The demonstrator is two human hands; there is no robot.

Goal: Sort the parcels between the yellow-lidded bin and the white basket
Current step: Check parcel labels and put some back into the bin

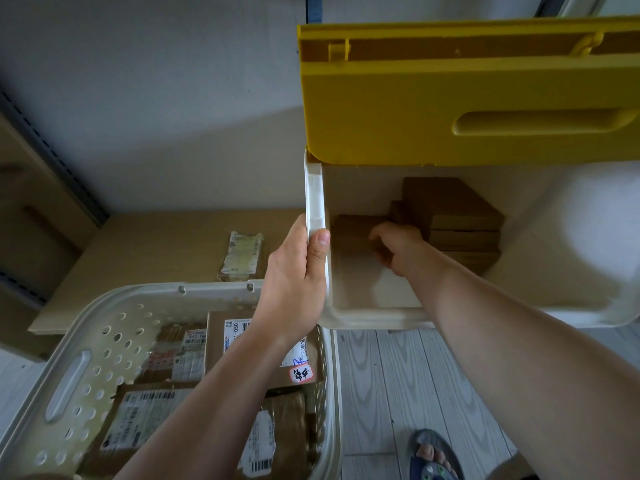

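- My left hand (pixel 294 271) grips the white rim of the bin (pixel 316 202); its yellow lid (pixel 450 98) stands open.
- My right hand (pixel 394 244) holds a plain brown parcel (pixel 349 230) deep inside the bin, fingers curled around it.
- White basket (pixel 104 341) beside holds labelled parcels (pixel 145 417).

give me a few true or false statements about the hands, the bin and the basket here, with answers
1. The yellow plastic lid of the white bin is raised open. True.
2. The left hand lies flat on the floor. False: its grip is on the bin's white side rim.
3. The right hand is inside the bin, among the brown cardboard parcels. True.
4. The white perforated basket holds nothing. False: several labelled parcels lie in it.
5. A small labelled packet lies on the wooden shelf behind the basket. True.
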